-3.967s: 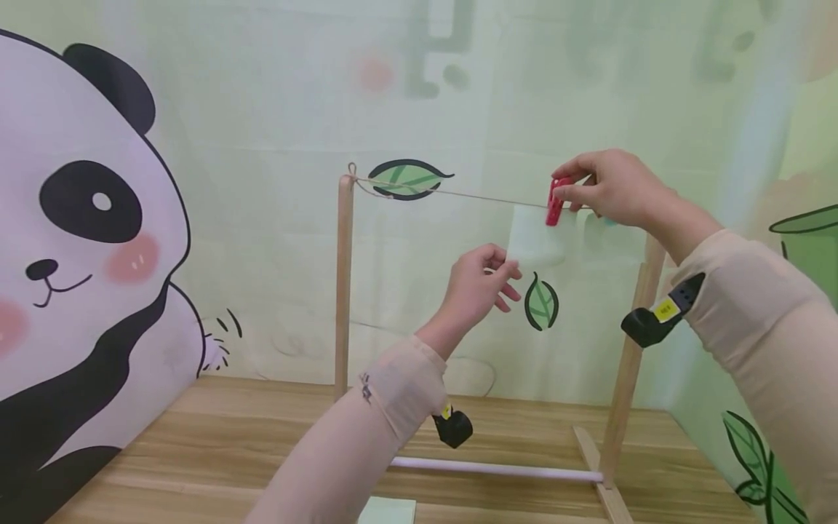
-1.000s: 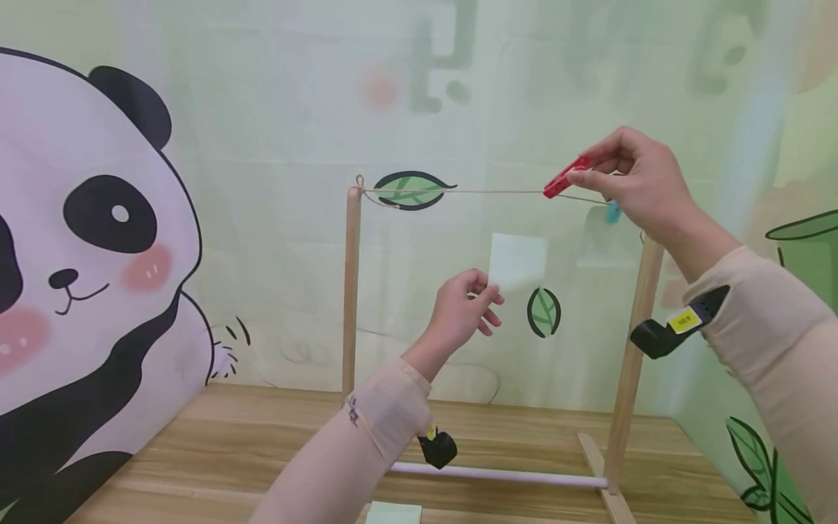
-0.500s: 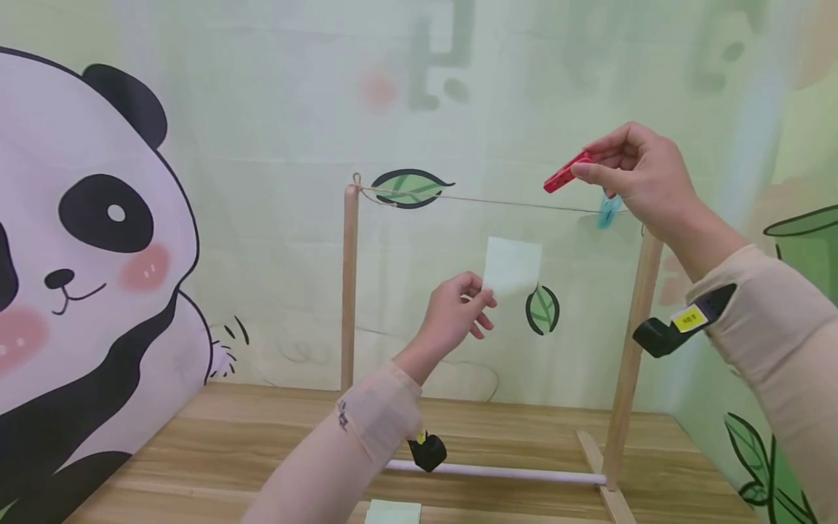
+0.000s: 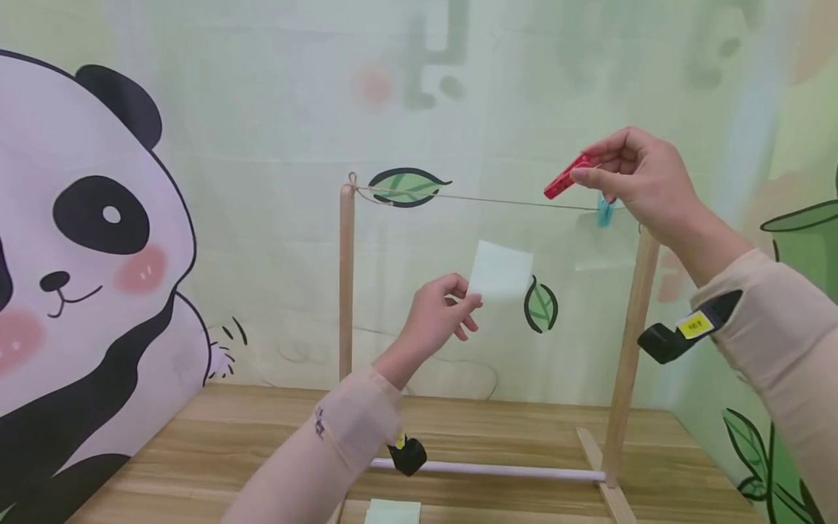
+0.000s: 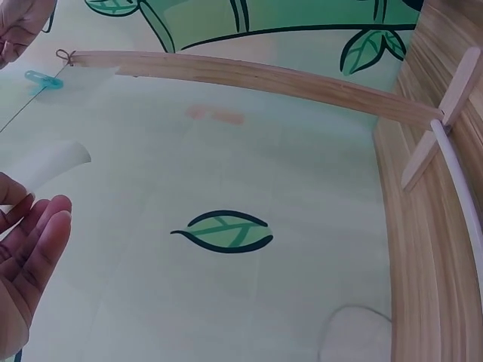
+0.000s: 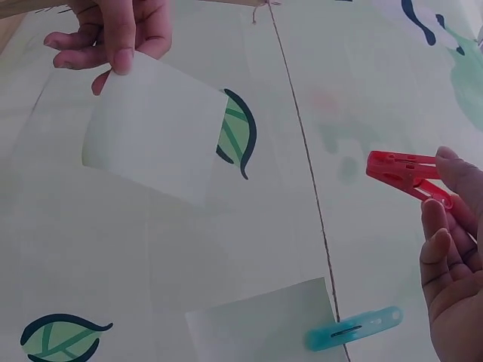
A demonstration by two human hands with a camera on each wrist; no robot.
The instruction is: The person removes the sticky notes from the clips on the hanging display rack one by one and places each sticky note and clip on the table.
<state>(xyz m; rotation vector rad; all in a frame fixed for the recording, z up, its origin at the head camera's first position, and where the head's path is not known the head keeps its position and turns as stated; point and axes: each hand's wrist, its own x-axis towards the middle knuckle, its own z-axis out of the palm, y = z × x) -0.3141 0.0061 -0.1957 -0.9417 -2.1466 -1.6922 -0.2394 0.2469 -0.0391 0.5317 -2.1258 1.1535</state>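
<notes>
My left hand (image 4: 435, 313) pinches a pale green paper square (image 4: 503, 269) by its lower left corner, below a thin string (image 4: 491, 199). Above that string my right hand (image 4: 648, 175) grips a red clothespin (image 4: 566, 177) between thumb and fingers, its nose pointing down and left. In the right wrist view the clothespin (image 6: 404, 175) stands apart from both string and paper. A blue clothespin (image 6: 355, 329) clamps another pale sheet (image 6: 264, 320) to the string near the right post; my right hand partly covers that end in the head view.
The string runs between two wooden posts, a left one (image 4: 346, 284) and a right one (image 4: 631, 356), joined low down by a white rod (image 4: 504, 471). A stack of pale paper squares (image 4: 393, 511) lies at the front of the wooden table (image 4: 262, 437). A panda-printed backdrop stands behind.
The red clothespin, earlier at the string over the paper's top edge, has come off the string in my right hand. My left hand has moved down and left with the paper, which now tilts.
</notes>
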